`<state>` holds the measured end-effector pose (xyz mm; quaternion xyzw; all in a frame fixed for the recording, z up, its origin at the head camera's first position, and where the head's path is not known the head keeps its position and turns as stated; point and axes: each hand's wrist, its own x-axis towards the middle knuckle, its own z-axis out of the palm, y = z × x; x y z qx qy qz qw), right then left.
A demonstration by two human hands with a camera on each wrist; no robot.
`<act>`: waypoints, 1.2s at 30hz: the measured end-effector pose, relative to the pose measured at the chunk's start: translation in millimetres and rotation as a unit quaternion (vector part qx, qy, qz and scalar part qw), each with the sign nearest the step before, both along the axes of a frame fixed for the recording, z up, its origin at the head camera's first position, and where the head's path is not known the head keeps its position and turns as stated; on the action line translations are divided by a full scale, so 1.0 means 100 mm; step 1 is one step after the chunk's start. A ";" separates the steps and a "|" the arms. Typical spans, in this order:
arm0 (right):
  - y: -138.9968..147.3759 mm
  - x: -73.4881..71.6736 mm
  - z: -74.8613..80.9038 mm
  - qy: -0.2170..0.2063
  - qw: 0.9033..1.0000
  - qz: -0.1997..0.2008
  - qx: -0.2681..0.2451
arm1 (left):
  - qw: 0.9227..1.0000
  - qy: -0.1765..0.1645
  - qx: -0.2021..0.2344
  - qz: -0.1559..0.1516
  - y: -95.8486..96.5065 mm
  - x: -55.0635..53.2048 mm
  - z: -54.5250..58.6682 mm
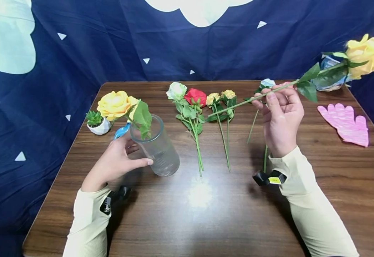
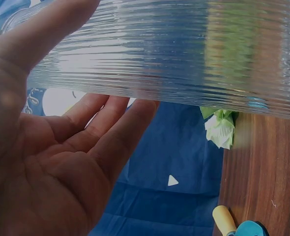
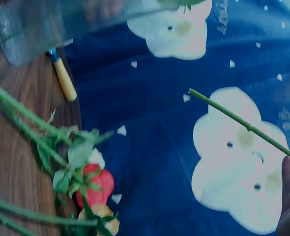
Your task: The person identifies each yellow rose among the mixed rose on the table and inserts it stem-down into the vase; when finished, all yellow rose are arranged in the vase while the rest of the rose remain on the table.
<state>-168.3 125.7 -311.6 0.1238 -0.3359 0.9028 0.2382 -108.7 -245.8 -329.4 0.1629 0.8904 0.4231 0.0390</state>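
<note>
at the vase (image 1: 167,159): left hand (image 1: 119,159) grips the glass, thumb on one side, fingers on the other
inside the vase: yellow rose (image 1: 114,105), leaves at the rim, bloom leaning out left
right of the vase, raised: right hand (image 1: 281,117) holds second yellow rose (image 1: 367,53), thumb and fingers clamped on stem (image 1: 238,104), cut end toward the vase
right of the vase, on table (image 1: 200,228): white rose (image 1: 176,91) beside red rose (image 1: 195,97), then two small yellow roses (image 1: 228,94); pink glove (image 1: 345,123) farthest
left of the vase: potted succulent (image 1: 98,125)

Navy cloud-print cloth (image 1: 232,46), brown wooden table (image 1: 225,225), glare (image 1: 200,194)
</note>
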 end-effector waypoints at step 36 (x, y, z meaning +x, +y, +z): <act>-1.00 0.13 0.47 0.093 0.975 0.034 0.197 | 1.000 -0.015 0.002 -0.001 0.00 0.00 -0.01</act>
